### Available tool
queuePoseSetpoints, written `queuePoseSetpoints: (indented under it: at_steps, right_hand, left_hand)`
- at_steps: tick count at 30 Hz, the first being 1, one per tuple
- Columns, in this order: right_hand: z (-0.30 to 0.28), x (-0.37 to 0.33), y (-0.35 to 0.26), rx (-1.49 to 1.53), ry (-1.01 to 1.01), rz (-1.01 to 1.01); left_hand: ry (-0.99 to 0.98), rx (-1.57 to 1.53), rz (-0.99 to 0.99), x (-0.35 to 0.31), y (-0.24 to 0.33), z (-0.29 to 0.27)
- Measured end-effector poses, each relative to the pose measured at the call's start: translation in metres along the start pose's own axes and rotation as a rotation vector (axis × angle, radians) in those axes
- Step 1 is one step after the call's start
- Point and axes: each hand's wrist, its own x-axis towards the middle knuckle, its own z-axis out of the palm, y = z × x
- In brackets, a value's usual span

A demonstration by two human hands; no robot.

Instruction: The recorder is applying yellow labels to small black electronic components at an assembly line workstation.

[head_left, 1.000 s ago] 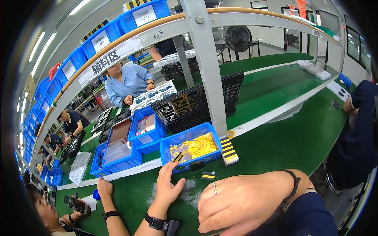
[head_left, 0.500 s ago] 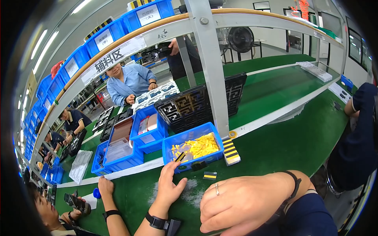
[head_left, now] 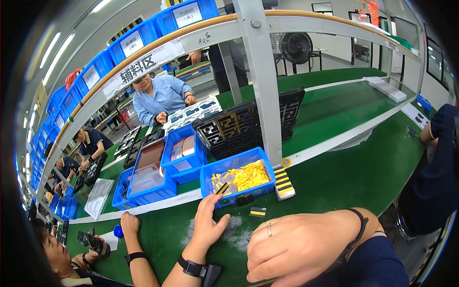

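Observation:
My left hand [head_left: 210, 227], with a dark watch-like band on its wrist, reaches over the near rim of a blue bin [head_left: 238, 197]. A small black-and-yellow strip [head_left: 222, 188] sits at its fingertips, while the thumb stands apart. Loose yellow pieces [head_left: 248, 175] and clear film fill the bin. Close in front of me, my right hand [head_left: 296, 246] is turned palm down with curled fingers; their tips and anything in them are hidden. Just beyond it lies another striped piece [head_left: 258, 212] on the green table [head_left: 330, 191]. A striped block [head_left: 284, 184] stands beside the bin.
A co-worker's closed hand [head_left: 130, 224] rests left of mine. Blue bins [head_left: 155, 189] hold brown and clear sheets. A black slotted tray [head_left: 229, 131] leans behind, against a white rack post [head_left: 260, 86]. A tape roll [head_left: 286, 162] lies by the post; a co-worker [head_left: 437, 138] is at right.
The whole view has shifted slightly, and my hands keep nearly the same places. Across the table, a dark tray near a standing person's hand has gone from view.

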Motion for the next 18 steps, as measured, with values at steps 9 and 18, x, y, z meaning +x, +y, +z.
queuePoseSetpoints:
  at_steps: [9,18]
  right_hand:
    - [0.008,-0.001,0.005,0.104,0.194,-0.128]
    - [0.008,-0.001,-0.001,0.154,0.192,-0.162]
  left_hand:
    - [0.006,-0.002,-0.018,-0.002,-0.001,0.000]
    - [-0.005,-0.009,-0.036,-0.001,0.002,-0.001]
